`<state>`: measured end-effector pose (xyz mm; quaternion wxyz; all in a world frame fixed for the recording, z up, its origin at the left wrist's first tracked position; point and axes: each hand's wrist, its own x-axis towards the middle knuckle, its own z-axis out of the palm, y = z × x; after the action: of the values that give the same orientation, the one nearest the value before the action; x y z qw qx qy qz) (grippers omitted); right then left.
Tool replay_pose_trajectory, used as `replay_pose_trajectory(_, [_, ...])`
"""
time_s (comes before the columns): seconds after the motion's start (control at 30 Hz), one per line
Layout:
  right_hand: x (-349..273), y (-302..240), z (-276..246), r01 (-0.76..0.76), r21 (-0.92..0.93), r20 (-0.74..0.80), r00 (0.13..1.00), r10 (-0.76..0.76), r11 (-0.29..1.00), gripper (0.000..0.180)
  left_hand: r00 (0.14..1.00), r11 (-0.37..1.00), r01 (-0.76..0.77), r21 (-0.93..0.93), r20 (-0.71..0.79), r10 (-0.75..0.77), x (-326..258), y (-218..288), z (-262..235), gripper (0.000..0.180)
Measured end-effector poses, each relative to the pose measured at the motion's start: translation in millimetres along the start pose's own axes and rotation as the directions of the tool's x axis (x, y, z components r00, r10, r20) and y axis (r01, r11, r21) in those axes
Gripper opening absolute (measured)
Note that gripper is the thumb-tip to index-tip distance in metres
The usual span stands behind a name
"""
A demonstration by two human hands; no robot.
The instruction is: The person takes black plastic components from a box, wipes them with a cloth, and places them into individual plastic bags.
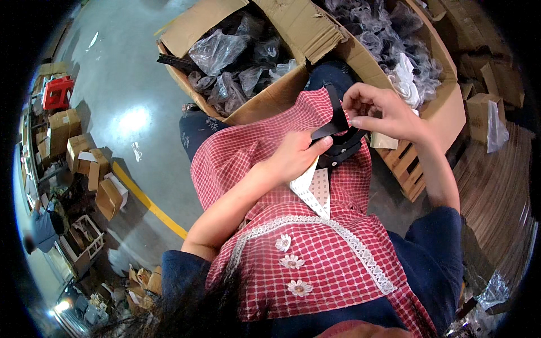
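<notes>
Red stool [58, 93] at far left, open cardboard carton [109, 198] on grey floor [169, 163], yellow floor line [147, 201] nearby, slatted wooden pallet [416, 192] right of centre, stacked flat cardboard [496, 186] near the right edge.

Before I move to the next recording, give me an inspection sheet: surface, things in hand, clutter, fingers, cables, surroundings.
Surface: lap under a red-and-white checked apron.
Things in hand: black strap; white printed sheet below it, against the apron.
Clutter: crumpled clear plastic bags fill one open cardboard box; more lie in another at the right.
Fingers: left fingers grip the strap; right fingers curl beside it, contact unclear.
Cables: nothing seen.
Surroundings: grey floor with yellow line, red stool, wooden pallet, stacked cardboard.
</notes>
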<state>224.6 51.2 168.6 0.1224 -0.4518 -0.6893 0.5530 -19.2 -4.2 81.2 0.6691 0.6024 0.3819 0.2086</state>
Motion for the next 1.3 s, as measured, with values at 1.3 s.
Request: replay_pose_trajectory(1.3, [-37,12,54,0.008,-0.772,-0.252,0.915,-0.317,0.635,0.03,0.989,0.977,-0.06,0.204,-0.12,0.086,-7,10,13,0.03])
